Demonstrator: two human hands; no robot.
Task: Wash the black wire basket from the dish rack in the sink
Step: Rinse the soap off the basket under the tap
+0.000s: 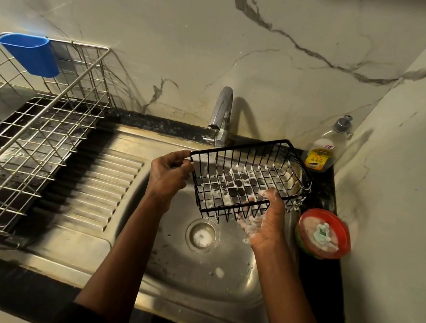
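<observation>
Here, both hands grip basket, tilted

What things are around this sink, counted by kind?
Wire items: 2, the black basket and the steel dish rack.
Soap containers: 2, the pump bottle and the red tub.
Cups: 1, the blue cup hung on the rack.
Total: 5.
</observation>
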